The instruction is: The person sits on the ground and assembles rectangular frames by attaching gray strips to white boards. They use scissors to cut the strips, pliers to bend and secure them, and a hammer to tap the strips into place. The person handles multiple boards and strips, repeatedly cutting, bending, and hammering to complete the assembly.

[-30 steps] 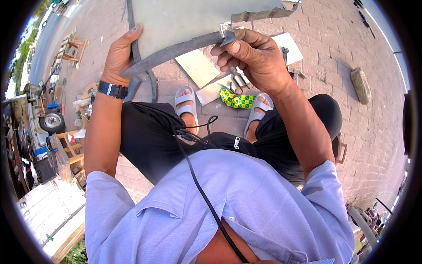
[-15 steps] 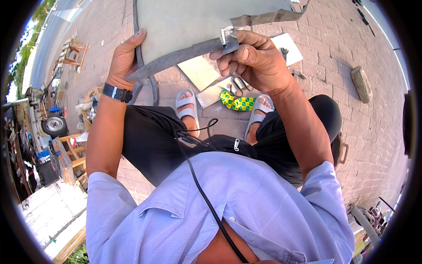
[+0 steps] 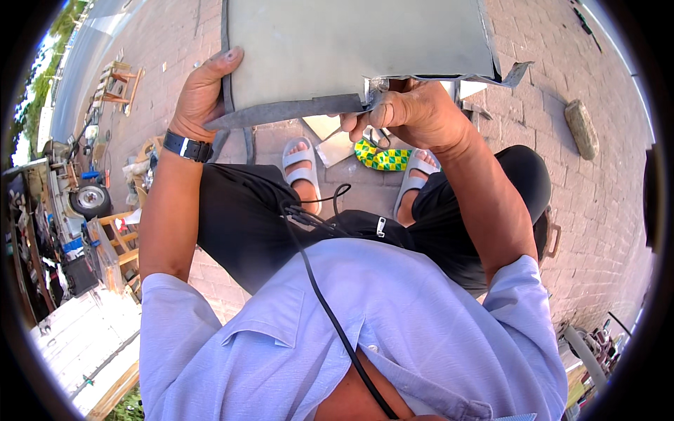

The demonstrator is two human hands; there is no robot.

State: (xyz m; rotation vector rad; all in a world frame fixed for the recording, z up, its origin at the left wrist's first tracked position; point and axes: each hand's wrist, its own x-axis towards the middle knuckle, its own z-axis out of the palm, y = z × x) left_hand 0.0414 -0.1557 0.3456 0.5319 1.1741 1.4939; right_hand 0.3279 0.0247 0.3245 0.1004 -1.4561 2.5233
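while a dark strip [image 3: 288,111] hangs loose, both hands [image 3: 414,112] clamped on the grey panel [image 3: 351,49]

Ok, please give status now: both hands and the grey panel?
Left hand grips grey panel at its left edge. Right hand pinches its dark rubber strip. Nothing in the way.

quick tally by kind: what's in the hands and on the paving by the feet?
Grey panel: 1, held by left hand and right hand
Grey strip along the panel's edge: 1
White sandals: 2
Green-yellow checked cloth: 1
Flat pale sheet: 1
Stone: 1
Total: 7
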